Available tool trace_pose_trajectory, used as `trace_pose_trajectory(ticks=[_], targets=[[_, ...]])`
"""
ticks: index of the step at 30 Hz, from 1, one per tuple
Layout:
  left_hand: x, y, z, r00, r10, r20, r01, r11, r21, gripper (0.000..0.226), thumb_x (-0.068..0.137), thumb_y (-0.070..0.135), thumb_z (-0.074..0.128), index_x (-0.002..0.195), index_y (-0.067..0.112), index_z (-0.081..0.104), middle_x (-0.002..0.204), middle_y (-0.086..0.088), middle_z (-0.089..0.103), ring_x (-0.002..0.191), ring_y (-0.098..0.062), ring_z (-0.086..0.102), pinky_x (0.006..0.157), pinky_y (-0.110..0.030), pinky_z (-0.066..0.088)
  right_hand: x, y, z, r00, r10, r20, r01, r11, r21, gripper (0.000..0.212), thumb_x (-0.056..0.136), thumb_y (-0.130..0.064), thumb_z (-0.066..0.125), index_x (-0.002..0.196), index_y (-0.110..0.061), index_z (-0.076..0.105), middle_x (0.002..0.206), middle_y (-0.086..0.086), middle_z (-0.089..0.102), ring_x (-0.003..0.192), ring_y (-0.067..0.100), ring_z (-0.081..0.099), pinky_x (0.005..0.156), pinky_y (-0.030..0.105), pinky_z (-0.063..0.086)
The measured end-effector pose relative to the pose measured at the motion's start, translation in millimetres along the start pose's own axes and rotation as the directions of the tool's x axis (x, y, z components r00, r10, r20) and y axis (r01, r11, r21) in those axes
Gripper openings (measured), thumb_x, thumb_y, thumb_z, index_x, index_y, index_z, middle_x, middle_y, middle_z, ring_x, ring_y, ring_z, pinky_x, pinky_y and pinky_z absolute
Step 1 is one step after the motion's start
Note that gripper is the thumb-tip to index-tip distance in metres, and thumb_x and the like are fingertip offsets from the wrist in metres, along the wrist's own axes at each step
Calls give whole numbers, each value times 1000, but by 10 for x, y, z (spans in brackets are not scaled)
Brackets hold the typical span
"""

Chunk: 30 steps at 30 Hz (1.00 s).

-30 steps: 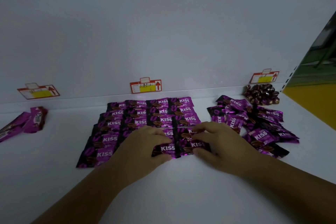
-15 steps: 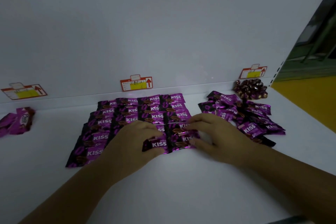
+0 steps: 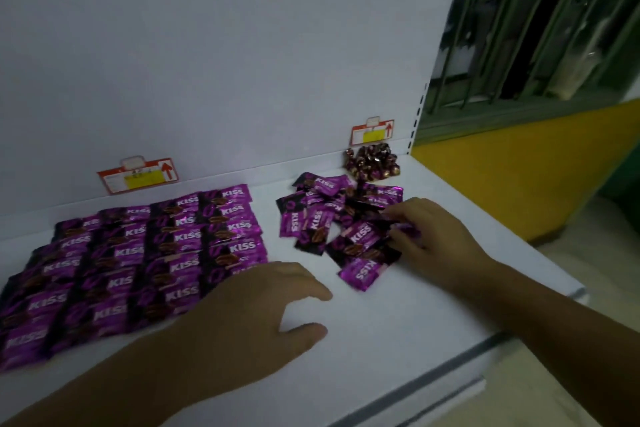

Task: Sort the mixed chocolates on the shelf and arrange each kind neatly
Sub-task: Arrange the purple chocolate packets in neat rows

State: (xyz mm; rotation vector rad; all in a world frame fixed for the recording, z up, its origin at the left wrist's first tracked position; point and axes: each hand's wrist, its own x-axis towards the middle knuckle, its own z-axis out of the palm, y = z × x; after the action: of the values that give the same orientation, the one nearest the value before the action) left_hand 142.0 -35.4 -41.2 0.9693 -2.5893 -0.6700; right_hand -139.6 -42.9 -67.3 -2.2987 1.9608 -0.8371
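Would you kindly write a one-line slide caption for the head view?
Right hand reaches into loose KISS packets; left hand rests beside the tidy grid.

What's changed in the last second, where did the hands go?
Both hands left the front packets of the neat KISS grid. The right hand moved right into the loose KISS pile, fingers on a packet; the left hand hovers empty. Grid and brown candies unchanged.
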Motion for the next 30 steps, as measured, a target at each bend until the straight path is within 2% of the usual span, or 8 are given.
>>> trace_pose_trajectory(ticks=[3, 7, 10, 13, 16, 23, 26, 30], targets=[[271, 252, 136, 992, -89, -84, 90, 996, 6, 55, 79, 54, 60, 129, 43, 41, 105, 34, 43, 97, 12, 44, 87, -10, 38, -50, 66, 12, 997, -24, -75, 25, 1000, 14, 23, 84, -17, 61, 106, -16, 66, 96, -1, 63, 92, 18, 56, 75, 22, 37], [579, 323, 403, 972, -92, -215, 121, 985, 124, 63, 77, 54, 62, 131, 30, 39, 116, 14, 44, 107, -3, 42, 89, -22, 40, -43, 95, 46, 988, -139, -68, 138, 990, -28, 22, 73, -16, 63, 94, -13, 69, 99, 3, 64, 90, 20, 56, 77, 24, 41], [688, 283, 586, 965, -74, -251, 118, 979, 166, 57, 78, 54, 59, 124, 24, 48, 113, 9, 49, 105, -7, 44, 89, -23, 40, -46, 130, 47, 985, -155, -75, 157, 987, 20, 15, 72, -16, 62, 84, -14, 71, 98, 1, 64, 90, 18, 56, 76, 24, 43], [687, 255, 659, 962, 16, -272, 39, 980, 194, 41, 79, 51, 49, 104, 21, 63, 95, 7, 57, 87, -7, 52, 74, -25, 49, -56, 151, 52, 981, -173, -82, 178, 982, 58, 16, 70, -12, 59, 79, -14, 71, 97, 0, 63, 91, 12, 52, 77, 20, 38], [666, 228, 666, 968, 33, -250, 13, 984, 179, 29, 79, 38, 48, 92, 21, 67, 86, 8, 56, 78, -3, 48, 65, -18, 45, -57, 159, 62, 974, -213, -73, 218, 973, 78, 15, 67, -10, 59, 75, -16, 70, 93, -2, 64, 87, 14, 53, 75, 22, 41], [664, 198, 624, 930, 84, -359, -11, 980, 200, 41, 73, 13, 33, 82, 17, 73, 96, 1, 64, 96, -4, 47, 82, -13, 42, -60, 207, 79, 958, -280, -65, 286, 953, 103, 24, 73, -19, 54, 90, -19, 70, 100, -6, 64, 92, 18, 57, 76, 35, 48], [647, 211, 591, 893, -50, -448, 102, 991, 92, 39, 81, 23, 34, 91, 14, 70, 91, 3, 56, 80, -3, 49, 72, -9, 41, -44, 217, 112, 949, -314, -21, 314, 949, 35, 34, 75, -27, 54, 105, -21, 67, 116, -4, 61, 108, 18, 53, 83, 35, 43], [526, 439, 708, 949, -119, -292, 163, 978, 130, 59, 78, 59, 28, 114, 27, 62, 100, 11, 47, 85, -2, 47, 69, -9, 38, -11, 214, 147, 939, -344, 0, 344, 939, -13, 30, 74, -25, 60, 103, -21, 69, 116, -3, 63, 110, 21, 56, 83, 39, 46]])
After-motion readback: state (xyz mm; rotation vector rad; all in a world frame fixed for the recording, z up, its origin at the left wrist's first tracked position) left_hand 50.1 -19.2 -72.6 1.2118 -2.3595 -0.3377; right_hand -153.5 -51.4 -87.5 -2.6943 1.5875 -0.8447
